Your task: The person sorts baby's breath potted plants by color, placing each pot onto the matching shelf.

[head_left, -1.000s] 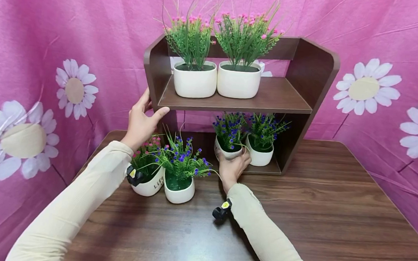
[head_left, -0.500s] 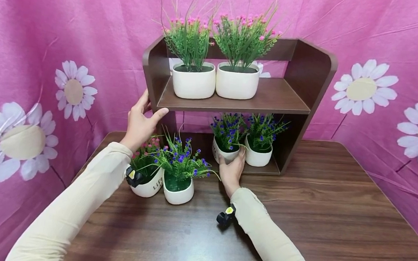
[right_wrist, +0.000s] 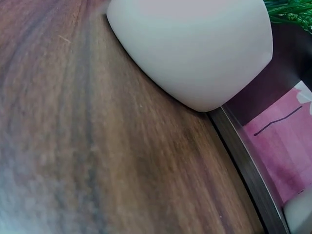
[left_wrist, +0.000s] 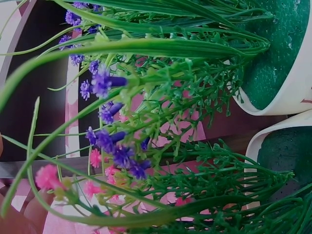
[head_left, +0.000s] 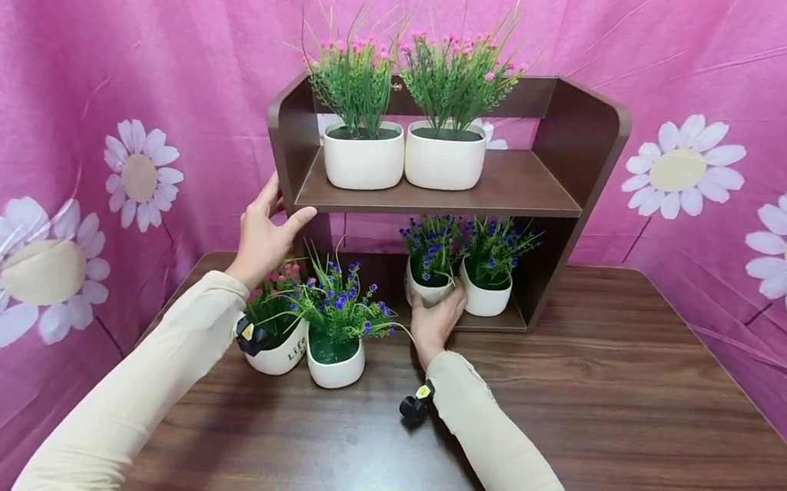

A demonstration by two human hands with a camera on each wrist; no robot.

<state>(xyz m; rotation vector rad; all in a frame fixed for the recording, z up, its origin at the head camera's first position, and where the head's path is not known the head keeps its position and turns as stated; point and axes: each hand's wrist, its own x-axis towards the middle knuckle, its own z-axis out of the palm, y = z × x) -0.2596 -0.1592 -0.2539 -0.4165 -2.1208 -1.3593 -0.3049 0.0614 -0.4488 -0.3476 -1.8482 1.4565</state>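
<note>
My right hand (head_left: 438, 318) grips a white pot of blue flowers (head_left: 428, 291) on the lower shelf, thumb at its left and fingers at its right. Close on its right stands another blue-flowered pot (head_left: 485, 299). My left hand (head_left: 262, 237) holds the left side panel of the brown shelf unit (head_left: 431, 204), thumb over the front edge and fingers along the outside. Below that hand, a pink-flowered pot with "Life" lettering (head_left: 277, 356) and a third blue-flowered pot (head_left: 336, 370) stand on the table. The left wrist view shows blue flowers (left_wrist: 105, 80) and pink flowers (left_wrist: 48, 178) close up.
Two white pots with pink flowers, a left one (head_left: 363, 158) and a right one (head_left: 445, 159), stand side by side on the upper shelf. The wooden table (head_left: 559, 436) extends in front and right. A pink daisy-printed cloth (head_left: 713, 62) hangs behind.
My right hand has shifted slightly, and the pot it grips has turned and sits straighter, nearer the pot on its right. The left hand stays on the side panel.
</note>
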